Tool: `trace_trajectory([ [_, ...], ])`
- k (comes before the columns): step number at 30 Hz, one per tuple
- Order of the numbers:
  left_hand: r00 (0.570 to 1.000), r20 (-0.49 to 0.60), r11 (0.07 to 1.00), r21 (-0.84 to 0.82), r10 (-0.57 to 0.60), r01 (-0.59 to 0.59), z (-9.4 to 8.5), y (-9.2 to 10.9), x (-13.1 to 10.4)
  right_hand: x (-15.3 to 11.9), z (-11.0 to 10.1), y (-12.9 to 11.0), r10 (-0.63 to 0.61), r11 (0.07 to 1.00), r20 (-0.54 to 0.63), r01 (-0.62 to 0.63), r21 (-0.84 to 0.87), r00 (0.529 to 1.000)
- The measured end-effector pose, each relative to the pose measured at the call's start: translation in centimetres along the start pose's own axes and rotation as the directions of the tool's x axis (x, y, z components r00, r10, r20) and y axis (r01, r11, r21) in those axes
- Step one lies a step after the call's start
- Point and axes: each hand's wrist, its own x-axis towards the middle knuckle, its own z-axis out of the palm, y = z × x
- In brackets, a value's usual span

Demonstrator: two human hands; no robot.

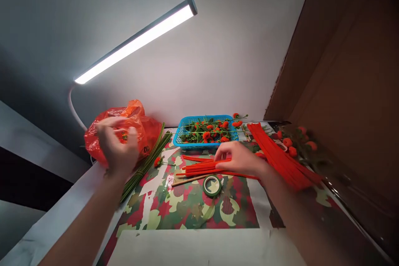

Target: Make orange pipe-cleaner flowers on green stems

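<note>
My left hand (120, 145) is raised in front of a crumpled red plastic bag (146, 124), slightly blurred, its thumb and fingers curved and apart. A small orange and green thing (124, 136) shows in the gap between them; whether it lies in the bag behind cannot be made out. My right hand (238, 158) is low over the table, its fingers closed on a bunch of red pipe cleaners (198, 168). Beside that bunch lie a thin wooden stick (188, 181) and a roll of green floral tape (212, 186). One orange flower (158, 161) lies between my hands.
Behind stands a blue basket (195, 146) of orange flowers with green stems. Green pipe cleaners (140, 170) lie left, a long red bundle (277, 153) right, with more flowers (291, 145) beyond. A lit lamp (137, 43) hangs above; a brown panel (343, 83) bounds the right.
</note>
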Motion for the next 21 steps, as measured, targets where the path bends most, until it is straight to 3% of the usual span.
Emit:
trace_trajectory([
  [1,0.994,-0.040,0.994,0.031,0.103,-0.102,0.9,1.4,-1.1,0.0,0.6,0.2,0.035,0.997,0.123,-0.027,-0.066,0.992],
  [2,0.985,0.019,0.985,0.013,0.173,-0.174,1.9,2.6,-2.1,-0.1,1.4,0.4,0.092,0.989,0.216,-0.064,-0.134,0.972],
  [3,0.958,0.159,0.971,-0.018,0.238,-0.238,2.9,3.5,-3.1,-0.1,2.2,0.5,0.146,0.974,0.263,-0.092,-0.208,0.954],
  [4,0.892,0.348,0.954,-0.020,0.288,-0.300,3.9,4.0,-4.0,-0.1,3.1,0.5,0.179,0.957,0.296,-0.096,-0.274,0.938],
  [6,0.768,0.573,0.949,-0.058,0.286,-0.310,5.5,3.9,-5.7,-0.2,4.6,0.3,0.265,0.908,0.316,-0.125,-0.401,0.911],
  [7,0.722,0.640,0.960,-0.099,0.263,-0.261,6.0,3.5,-6.4,-0.2,5.2,0.1,0.297,0.885,0.332,-0.127,-0.448,0.895],
  [8,0.703,0.671,0.971,-0.129,0.236,-0.203,6.4,2.8,-7.0,-0.2,5.6,0.0,0.316,0.868,0.347,-0.122,-0.481,0.883],
  [11,0.713,0.678,0.983,-0.157,0.180,-0.099,7.2,0.9,-8.3,-0.4,5.6,-0.5,0.324,0.867,0.398,-0.102,-0.488,0.858],
  [14,0.736,0.663,0.990,-0.122,0.139,-0.077,7.6,0.0,-8.7,-0.4,4.6,-0.4,0.294,0.902,0.383,-0.123,-0.413,0.876],
  [18,0.726,0.670,0.987,-0.139,0.153,-0.080,7.9,0.2,-9.0,0.4,4.0,0.5,0.152,0.909,0.116,-0.093,-0.406,0.982],
  [21,0.739,0.650,0.984,-0.130,0.177,-0.122,8.0,0.7,-9.4,1.2,4.5,1.8,0.061,0.881,-0.013,-0.060,-0.469,0.998],
])
